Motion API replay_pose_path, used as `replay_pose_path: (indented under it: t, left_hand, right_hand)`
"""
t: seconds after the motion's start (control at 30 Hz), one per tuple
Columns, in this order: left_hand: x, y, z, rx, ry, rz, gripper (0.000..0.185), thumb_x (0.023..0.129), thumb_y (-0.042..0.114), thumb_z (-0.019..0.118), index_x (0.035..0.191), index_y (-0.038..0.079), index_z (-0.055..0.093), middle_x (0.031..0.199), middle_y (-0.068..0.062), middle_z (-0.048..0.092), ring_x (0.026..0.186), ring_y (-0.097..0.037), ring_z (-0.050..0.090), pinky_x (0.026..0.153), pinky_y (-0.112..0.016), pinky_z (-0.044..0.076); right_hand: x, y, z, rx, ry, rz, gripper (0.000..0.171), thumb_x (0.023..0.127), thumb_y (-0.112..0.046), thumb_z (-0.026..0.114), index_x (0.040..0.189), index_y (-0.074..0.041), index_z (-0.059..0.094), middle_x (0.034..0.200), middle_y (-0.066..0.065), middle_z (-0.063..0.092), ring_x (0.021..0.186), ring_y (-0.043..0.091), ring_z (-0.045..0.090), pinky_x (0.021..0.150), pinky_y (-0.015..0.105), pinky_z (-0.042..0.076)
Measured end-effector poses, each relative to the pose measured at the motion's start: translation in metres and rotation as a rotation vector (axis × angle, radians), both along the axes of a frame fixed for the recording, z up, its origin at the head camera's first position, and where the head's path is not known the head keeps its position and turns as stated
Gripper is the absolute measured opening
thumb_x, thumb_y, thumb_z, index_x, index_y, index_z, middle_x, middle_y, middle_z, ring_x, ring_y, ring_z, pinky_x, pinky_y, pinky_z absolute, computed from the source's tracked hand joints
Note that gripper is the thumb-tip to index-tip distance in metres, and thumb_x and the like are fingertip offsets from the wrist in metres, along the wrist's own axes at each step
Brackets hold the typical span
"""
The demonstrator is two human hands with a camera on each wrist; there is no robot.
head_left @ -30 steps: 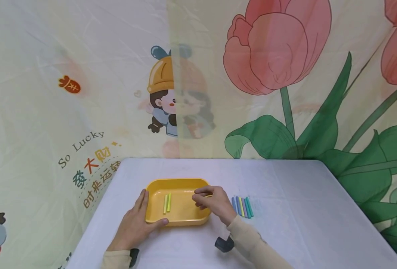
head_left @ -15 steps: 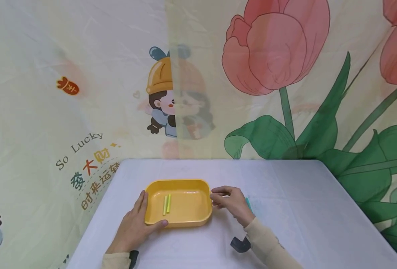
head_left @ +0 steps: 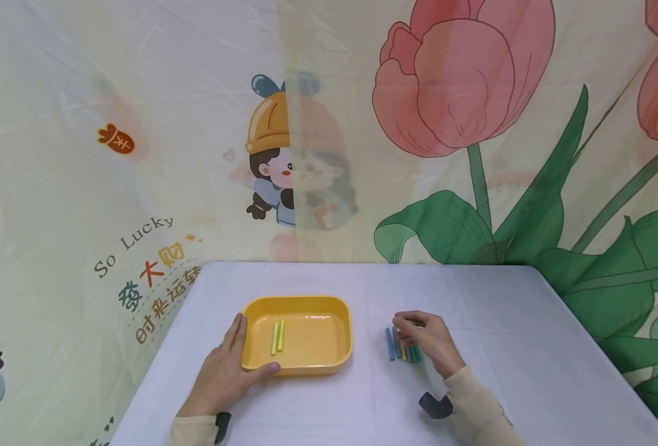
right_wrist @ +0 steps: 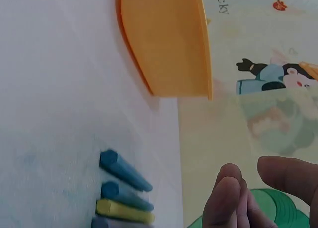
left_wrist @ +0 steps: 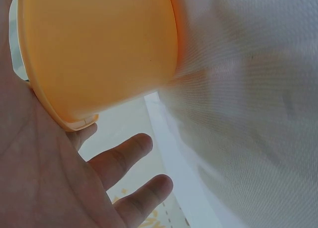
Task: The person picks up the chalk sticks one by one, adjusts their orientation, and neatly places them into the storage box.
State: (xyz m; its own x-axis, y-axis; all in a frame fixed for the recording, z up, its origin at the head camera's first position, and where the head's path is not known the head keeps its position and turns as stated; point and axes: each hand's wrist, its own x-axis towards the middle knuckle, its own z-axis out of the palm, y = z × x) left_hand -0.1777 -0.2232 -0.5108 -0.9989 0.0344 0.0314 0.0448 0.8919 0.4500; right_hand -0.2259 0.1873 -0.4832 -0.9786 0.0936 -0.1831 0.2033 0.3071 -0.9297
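Our right hand has moved right, away from the tray, and now sits over the row of sticks.

Its fingers are curled above the sticks, hiding the right part of the row — we cannot tell whether they pinch one yet; in the wrist view the fingertips hover just past the blue and yellow ends with nothing between them. Our left hand rests at the tray's near-left corner — thumb along the near wall, fingers straight along the left side, holding nothing else. Two yellow-green sticks lie side by side inside the tray, left of its middle. The tray and the row stand apart on the white table.
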Motion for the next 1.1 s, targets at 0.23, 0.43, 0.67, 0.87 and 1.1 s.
replay_pose_path:
  t: [0.23,0.43,0.67,0.87,1.1]
  left_hand:
    - [0.0,0.001,0.002,-0.001,-0.007,-0.001,0.133,0.074,0.087,0.06,0.163,0.007,0.003,0.17,-0.015,0.005,0.145,-0.045,0.032,0.113,-0.065,0.031]
    - [-0.001,0.0,0.002,0.001,-0.013,-0.003,0.133,0.075,0.086,0.061,0.163,0.007,0.001,0.17,-0.014,0.002,0.145,-0.047,0.031,0.114,-0.065,0.029]
    - [0.0,0.0,0.001,-0.004,-0.006,-0.007,0.133,0.074,0.087,0.06,0.163,0.007,0.002,0.17,-0.014,0.003,0.143,-0.048,0.033,0.112,-0.066,0.031]
    - [0.0,-0.001,0.001,-0.008,0.001,-0.009,0.132,0.075,0.086,0.06,0.163,0.007,0.003,0.17,-0.015,0.005,0.142,-0.048,0.035,0.112,-0.065,0.032]
    - [0.001,0.0,0.001,-0.006,0.02,-0.014,0.131,0.076,0.085,0.062,0.163,0.006,0.005,0.169,-0.016,0.006,0.138,-0.05,0.039,0.111,-0.065,0.033]
  right_hand:
    - [0.0,0.031,-0.009,0.026,-0.03,-0.039,0.059,0.092,-0.044,0.075,0.129,0.0,0.064,0.119,0.016,0.068,0.093,0.022,0.07,0.083,0.035,0.061]
    - [-0.002,0.039,-0.019,0.121,-0.055,-0.062,0.046,0.094,-0.033,0.073,0.126,0.0,0.066,0.11,0.013,0.07,0.088,0.021,0.066,0.076,0.033,0.06]
    - [-0.003,0.04,-0.029,0.266,-0.06,-0.039,0.038,0.093,-0.026,0.073,0.12,0.001,0.07,0.098,0.008,0.071,0.078,0.017,0.063,0.067,0.028,0.056]
    - [-0.003,0.037,-0.031,0.31,-0.056,-0.016,0.035,0.093,-0.023,0.072,0.116,0.003,0.07,0.097,0.01,0.071,0.077,0.017,0.063,0.066,0.03,0.057]
    - [-0.007,0.036,-0.038,0.357,-0.063,-0.024,0.029,0.091,-0.016,0.073,0.113,0.003,0.071,0.096,0.01,0.07,0.077,0.017,0.062,0.062,0.029,0.056]
